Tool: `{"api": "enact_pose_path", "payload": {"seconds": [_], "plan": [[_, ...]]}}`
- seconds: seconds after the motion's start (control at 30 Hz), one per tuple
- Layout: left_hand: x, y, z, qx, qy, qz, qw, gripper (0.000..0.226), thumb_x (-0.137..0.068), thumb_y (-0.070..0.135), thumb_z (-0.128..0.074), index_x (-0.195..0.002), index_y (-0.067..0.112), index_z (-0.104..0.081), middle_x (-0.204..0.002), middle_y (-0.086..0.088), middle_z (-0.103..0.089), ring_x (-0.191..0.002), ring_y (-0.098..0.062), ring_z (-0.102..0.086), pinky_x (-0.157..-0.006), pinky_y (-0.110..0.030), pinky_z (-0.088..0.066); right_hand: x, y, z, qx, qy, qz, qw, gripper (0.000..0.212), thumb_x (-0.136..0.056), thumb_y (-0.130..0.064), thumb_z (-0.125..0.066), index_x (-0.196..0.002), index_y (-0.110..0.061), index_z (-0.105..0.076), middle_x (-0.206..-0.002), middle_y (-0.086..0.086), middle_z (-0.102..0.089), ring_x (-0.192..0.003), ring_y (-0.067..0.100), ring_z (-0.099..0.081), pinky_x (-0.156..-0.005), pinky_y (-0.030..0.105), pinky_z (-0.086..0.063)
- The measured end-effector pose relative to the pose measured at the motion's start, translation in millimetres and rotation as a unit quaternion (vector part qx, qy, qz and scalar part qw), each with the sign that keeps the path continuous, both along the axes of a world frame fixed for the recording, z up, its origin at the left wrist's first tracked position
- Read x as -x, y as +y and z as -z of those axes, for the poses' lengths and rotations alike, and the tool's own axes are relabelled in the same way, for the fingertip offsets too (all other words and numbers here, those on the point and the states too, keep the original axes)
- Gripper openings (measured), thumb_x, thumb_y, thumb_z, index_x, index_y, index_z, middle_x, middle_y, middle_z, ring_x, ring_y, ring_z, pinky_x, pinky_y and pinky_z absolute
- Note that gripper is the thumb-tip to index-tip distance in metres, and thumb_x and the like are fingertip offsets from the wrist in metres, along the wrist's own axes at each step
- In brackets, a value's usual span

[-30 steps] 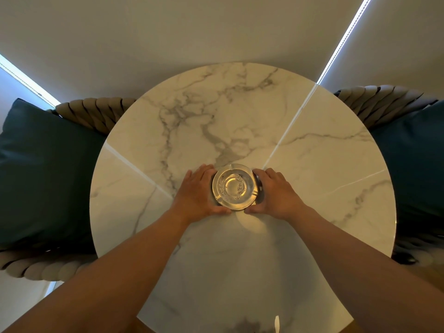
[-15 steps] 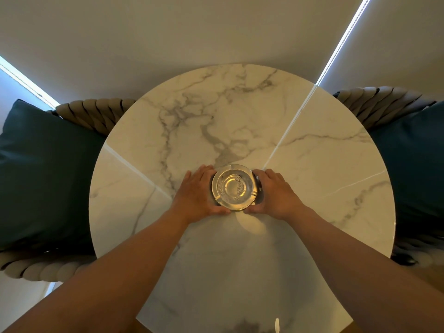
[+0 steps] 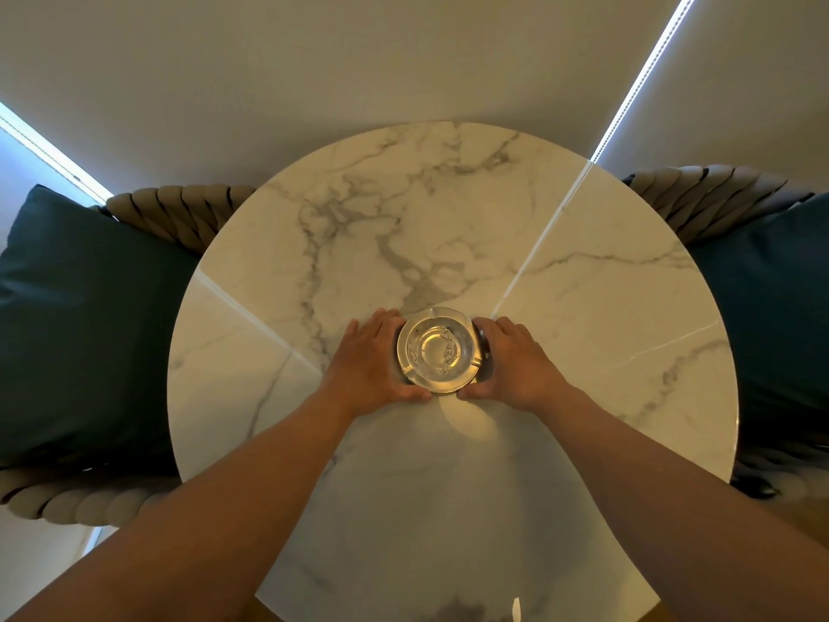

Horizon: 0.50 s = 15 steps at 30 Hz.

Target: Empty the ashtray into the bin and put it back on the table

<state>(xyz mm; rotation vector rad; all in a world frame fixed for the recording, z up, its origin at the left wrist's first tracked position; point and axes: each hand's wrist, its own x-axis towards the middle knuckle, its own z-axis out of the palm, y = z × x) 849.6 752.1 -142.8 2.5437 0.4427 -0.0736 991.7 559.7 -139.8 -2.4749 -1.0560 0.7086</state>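
- Ashtray [image 3: 438,350]: glass, btwn both hands, on marble table [image 3: 583,307], ash specks inside; no readable txt.
- Left hand [image 3: 374,363] & right hand [image 3: 516,361]: cupped against its sides, thumbs near edge.

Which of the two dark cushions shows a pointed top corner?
The left cushion, beside the left hand: its upper corner is visible. The right cushion runs off frame.

Hands [image 3: 372,361] hide ashtray's [image 3: 437,350] sides (contents unclear).
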Motion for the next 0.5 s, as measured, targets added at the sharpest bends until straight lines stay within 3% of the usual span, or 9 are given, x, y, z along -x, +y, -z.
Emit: {"api": "enact_pose_path", "payload": {"seconds": [0.2,0.33,0.4,0.5], "plan": [[2,4,2,0.023,0.026,0.002,0.999,0.125,-0.044,0.059,-0.09,-0.146,0.016,-0.031,-0.155,0.0,-0.032,-0.148,-0.017,-0.019,-0.121,-0.042,-0.007,-3,-2,-2,0.007,0.017,-0.004,1.0,0.115,-0.049,-0.045,-0.089,-0.145,-0.025,-0.029,-0.124,0.004,-0.049,-0.116,0.029,-0.045,-0.096,0.044,-0.045],[11,6,0,0.045,0.044,-0.027,0.998,0.133,-0.044,0.059,-0.091,-0.151,0.013,-0.026,-0.159,-0.004,-0.027,-0.147,-0.02,-0.022,-0.122,-0.039,-0.017,-2,-9,-4,0.026,0.035,0.009,0.999,0.116,-0.058,-0.038,-0.091,-0.15,-0.019,-0.023,-0.129,0.008,-0.048,-0.119,0.031,-0.045,-0.099,0.041,-0.042],[17,6,-4,0.045,0.048,-0.037,0.997,0.131,-0.045,0.059,-0.091,-0.15,0.012,-0.028,-0.158,-0.005,-0.029,-0.146,-0.021,-0.025,-0.121,-0.038,-0.022,-2,-16,-6,0.033,0.037,0.027,0.998,0.107,-0.064,-0.033,-0.089,-0.149,-0.018,-0.026,-0.128,0.01,-0.05,-0.118,0.033,-0.047,-0.098,0.041,-0.043],[32,5,-6,0.047,0.045,-0.048,0.997,0.119,-0.051,0.052,-0.092,-0.147,0.011,-0.035,-0.152,-0.005,-0.037,-0.141,-0.021,-0.033,-0.117,-0.036,-0.028,4,-25,-9,0.031,0.022,0.045,0.998,0.075,-0.077,-0.03,-0.079,-0.141,-0.017,-0.041,-0.119,0.009,-0.055,-0.113,0.03,-0.052,-0.091,0.037,-0.046]]}}
